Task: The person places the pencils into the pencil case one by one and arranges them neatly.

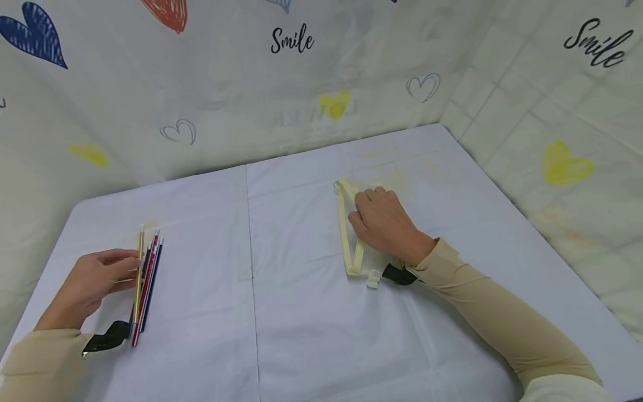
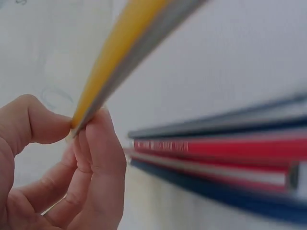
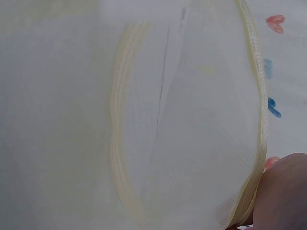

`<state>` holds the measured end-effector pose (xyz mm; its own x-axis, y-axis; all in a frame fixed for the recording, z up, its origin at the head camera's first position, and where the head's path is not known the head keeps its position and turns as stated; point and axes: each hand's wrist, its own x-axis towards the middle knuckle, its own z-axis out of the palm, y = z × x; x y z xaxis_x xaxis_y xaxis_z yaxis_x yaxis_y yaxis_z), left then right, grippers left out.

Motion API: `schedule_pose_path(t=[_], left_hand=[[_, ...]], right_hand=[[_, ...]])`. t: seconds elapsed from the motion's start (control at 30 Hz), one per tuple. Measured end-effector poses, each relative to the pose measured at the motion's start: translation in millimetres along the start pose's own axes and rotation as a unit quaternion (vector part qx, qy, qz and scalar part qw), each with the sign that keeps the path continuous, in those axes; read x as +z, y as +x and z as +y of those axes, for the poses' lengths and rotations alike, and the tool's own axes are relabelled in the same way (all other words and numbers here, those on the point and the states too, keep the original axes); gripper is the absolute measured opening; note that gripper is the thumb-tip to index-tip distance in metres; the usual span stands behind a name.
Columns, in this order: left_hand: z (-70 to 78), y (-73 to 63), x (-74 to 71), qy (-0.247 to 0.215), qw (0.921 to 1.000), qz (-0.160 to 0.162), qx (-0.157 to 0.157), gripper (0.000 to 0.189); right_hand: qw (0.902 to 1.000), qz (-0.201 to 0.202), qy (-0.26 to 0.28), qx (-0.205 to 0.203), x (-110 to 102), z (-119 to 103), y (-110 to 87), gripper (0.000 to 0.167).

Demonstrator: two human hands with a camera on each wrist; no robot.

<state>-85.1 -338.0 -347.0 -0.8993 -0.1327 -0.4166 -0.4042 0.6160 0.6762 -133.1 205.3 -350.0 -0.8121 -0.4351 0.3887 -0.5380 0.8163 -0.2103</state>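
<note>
My left hand (image 1: 97, 282) pinches a yellow pencil (image 2: 117, 55) near one end, between thumb and fingertips. Just right of it lie several red and dark blue pencils (image 1: 152, 285), side by side on the table. Farther right, my right hand (image 1: 384, 223) grips the edge of a sheer, pale pouch (image 1: 344, 237) with yellow trim. The pouch's mouth gapes toward the left, its two trimmed edges standing apart. Up close in the right wrist view, the see-through mesh (image 3: 206, 124) fills most of the picture, and only part of the hand shows at the lower right.
A white-covered table (image 1: 296, 335) with a crease line lies beneath everything. Behind it and on the right hang pale sheets (image 1: 226, 67) printed with hearts and "Smile". A small white tag (image 1: 373, 279) sticks out at the pouch's near edge.
</note>
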Motion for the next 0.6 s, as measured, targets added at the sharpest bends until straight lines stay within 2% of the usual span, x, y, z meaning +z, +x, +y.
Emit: schedule_pose_path(t=[0.27,0.47,0.6], left_hand=[[20.2,3.3,19.4,-0.044,0.9986,-0.008,0.029,0.058],[32.5,6.1,30.9,-0.069,0.997,-0.017,0.031,0.05],[41.5,9.2,40.0,-0.105,0.9939,-0.024,0.026,0.042]], right_hand=[[1.0,0.0,-0.006,0.0,0,1,-0.6,0.034],[0.9999,0.007,-0.01,-0.005,1,2,-1.3,0.035],[0.9994,0.023,-0.016,-0.02,1,1,-1.6,0.035]])
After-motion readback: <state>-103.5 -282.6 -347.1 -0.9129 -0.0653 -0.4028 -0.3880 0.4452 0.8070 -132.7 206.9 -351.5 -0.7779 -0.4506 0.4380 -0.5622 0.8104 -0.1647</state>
